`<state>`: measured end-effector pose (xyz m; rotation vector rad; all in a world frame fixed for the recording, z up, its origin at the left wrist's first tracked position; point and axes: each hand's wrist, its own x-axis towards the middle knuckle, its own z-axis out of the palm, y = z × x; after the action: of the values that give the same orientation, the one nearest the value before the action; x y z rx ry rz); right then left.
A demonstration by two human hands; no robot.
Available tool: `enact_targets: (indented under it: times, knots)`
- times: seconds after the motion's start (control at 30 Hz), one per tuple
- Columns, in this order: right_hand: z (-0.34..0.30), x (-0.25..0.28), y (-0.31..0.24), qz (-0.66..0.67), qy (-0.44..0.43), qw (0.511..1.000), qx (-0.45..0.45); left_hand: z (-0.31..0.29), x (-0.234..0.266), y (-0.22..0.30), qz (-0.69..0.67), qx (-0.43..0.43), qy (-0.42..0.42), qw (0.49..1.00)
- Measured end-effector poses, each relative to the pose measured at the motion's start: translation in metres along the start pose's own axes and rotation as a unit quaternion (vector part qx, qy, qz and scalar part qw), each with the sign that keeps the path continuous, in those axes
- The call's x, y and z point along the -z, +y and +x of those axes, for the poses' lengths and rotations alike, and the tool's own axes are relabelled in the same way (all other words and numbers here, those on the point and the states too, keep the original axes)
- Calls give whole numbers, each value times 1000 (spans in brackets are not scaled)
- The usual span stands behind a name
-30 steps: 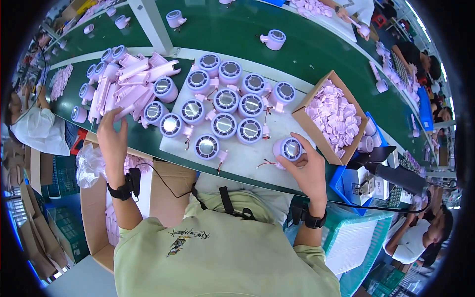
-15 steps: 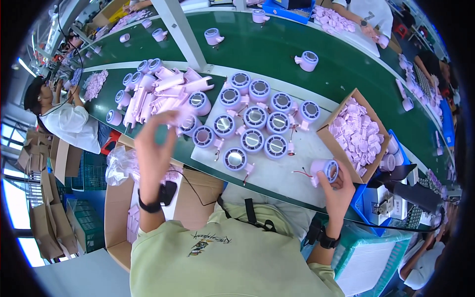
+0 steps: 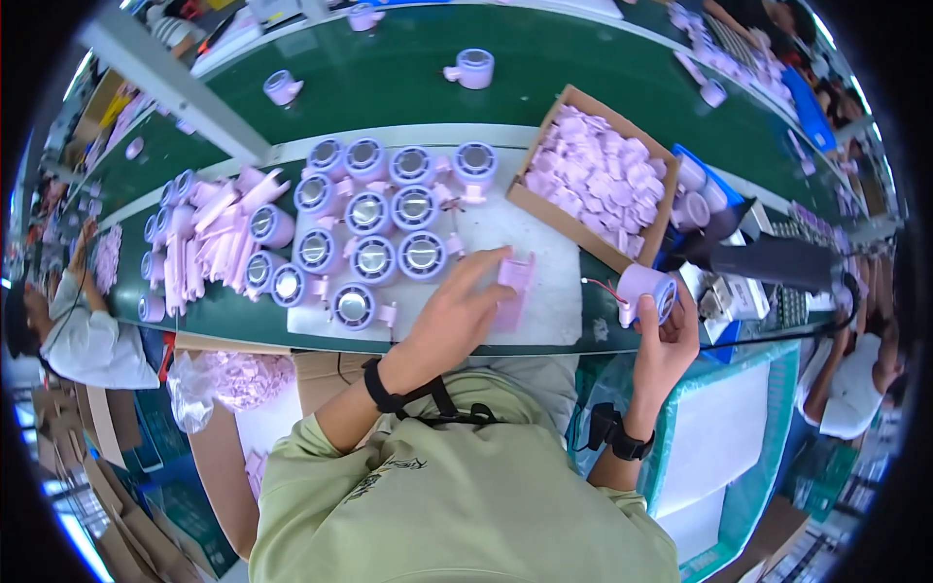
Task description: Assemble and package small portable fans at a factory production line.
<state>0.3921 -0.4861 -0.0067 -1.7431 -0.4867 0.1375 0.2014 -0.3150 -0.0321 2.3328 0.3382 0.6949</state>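
Note:
My left hand (image 3: 454, 309) grips a flat pink plastic handle shell (image 3: 517, 296) by its edge, just over the white mat (image 3: 544, 228). Thumb and fingers of my right hand (image 3: 671, 335) close around a lilac-pink round fan head (image 3: 643, 288). Its face is turned to the right, and a thin red wire (image 3: 603, 286) with a small white plug sticks out on the left. Several like fan heads (image 3: 369, 212) stand face up on the mat, left of my hands. At the far left lies a pile of pink handle shells (image 3: 219, 238).
An open cardboard box (image 3: 556, 225) full of small pink parts stands behind my hands. To its right are a blue bin (image 3: 702, 160) and a black arm-like device (image 3: 768, 264). Fan heads sit on the green belt (image 3: 389, 83) beyond. A metal post (image 3: 175, 83) rises at the left.
My left hand has come from the shell pile rightward to the front of the mat, carrying a handle shell. My right hand still holds the fan head. The whole view has swung right.

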Motion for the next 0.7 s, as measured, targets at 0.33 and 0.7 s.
enact_targets:
  times: [0.33,0.7]
  knots:
    - [7,-25,-23,-41,-21,998,49,46,-37,10,43,195,-23,980]
    - [10,-47,-46,-129,-173,971,100,42,-20,17,-552,304,-228,742]
